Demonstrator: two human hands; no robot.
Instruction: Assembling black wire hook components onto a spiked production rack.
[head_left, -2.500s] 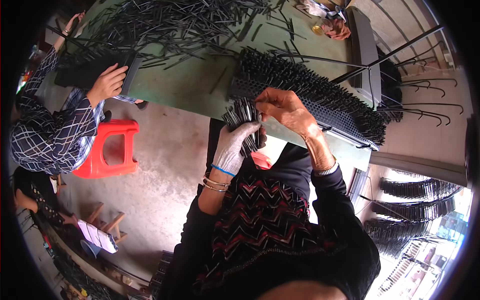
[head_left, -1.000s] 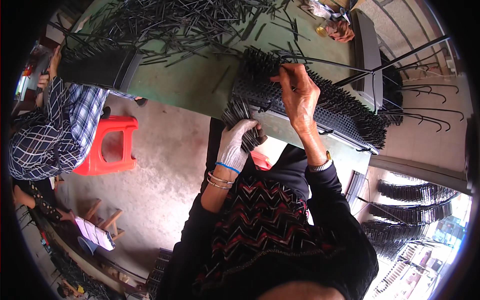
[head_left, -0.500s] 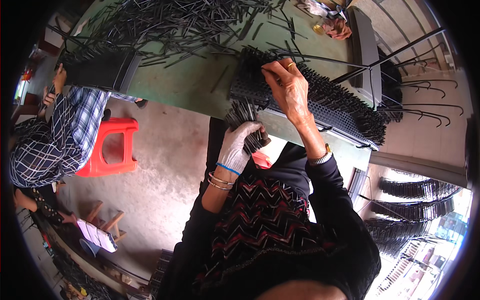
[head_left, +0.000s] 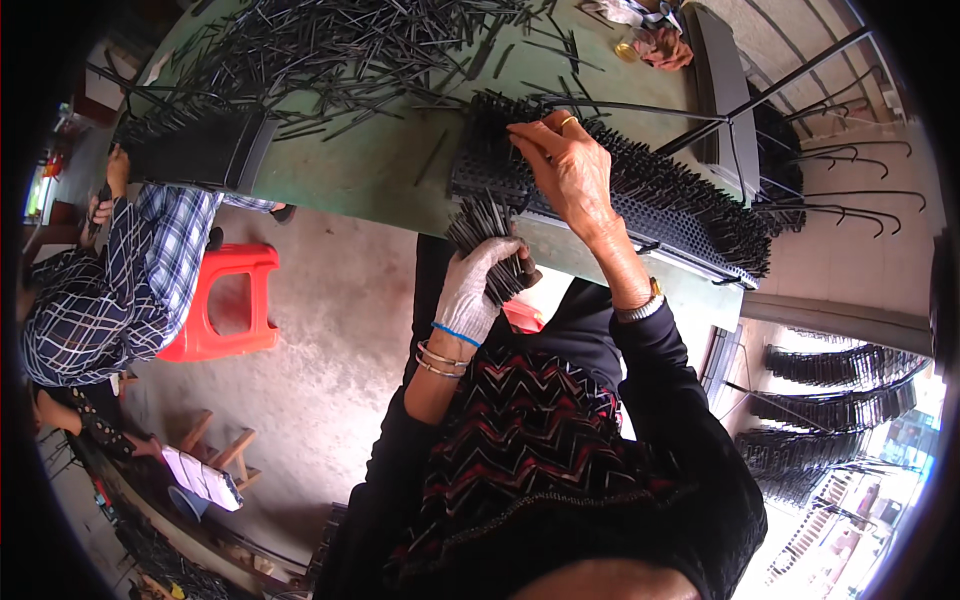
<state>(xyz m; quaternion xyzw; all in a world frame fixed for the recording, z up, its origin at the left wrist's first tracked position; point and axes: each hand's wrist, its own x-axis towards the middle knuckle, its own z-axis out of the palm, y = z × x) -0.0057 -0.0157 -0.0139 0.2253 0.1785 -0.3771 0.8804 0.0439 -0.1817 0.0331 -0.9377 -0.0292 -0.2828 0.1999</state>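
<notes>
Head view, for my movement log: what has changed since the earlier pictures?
The right hand has moved from the bundle of black sticks forward over the perforated black tray; whether it holds a stick is unclear. The co-worker's hands are now by the black box's left end; one lay farther right. The gloved left hand still grips the bundle.

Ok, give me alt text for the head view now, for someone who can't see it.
A person's gloved left hand has a bundle of thin black sticks in its grip, while the bare right hand is over a perforated black board bristling with black pieces. Loose sticks lie heaped on the green table; a co-worker is at left.
</notes>
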